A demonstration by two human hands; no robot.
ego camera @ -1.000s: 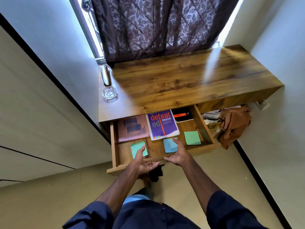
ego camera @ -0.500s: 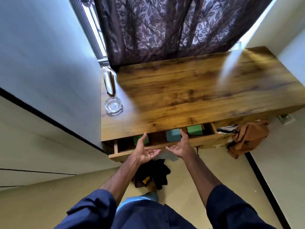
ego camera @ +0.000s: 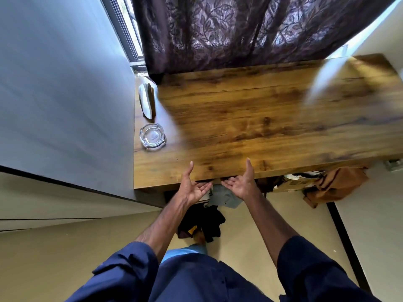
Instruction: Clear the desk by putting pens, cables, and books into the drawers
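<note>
The wooden desk point(ego camera: 250, 127) fills the middle of the head view; no pens, cables or books lie on its top. Its drawer is pushed in under the front edge and shows nothing of its contents. My left hand point(ego camera: 193, 186) and my right hand point(ego camera: 241, 182) are side by side at the desk's front edge, palms turned inward, thumbs raised over the desktop, fingers spread and pressed toward the drawer front. Neither hand holds anything.
A glass ashtray point(ego camera: 152, 135) and a pale upright holder point(ego camera: 147, 100) stand at the desk's left end by the wall. A dark patterned curtain point(ego camera: 239, 33) hangs behind. A brown bag point(ego camera: 335, 182) and dark clothes point(ego camera: 200, 225) lie on the floor below.
The drawer, open a second ago with books and sticky notes showing, has slid shut under my two hands. The view has moved closer to the desk.
</note>
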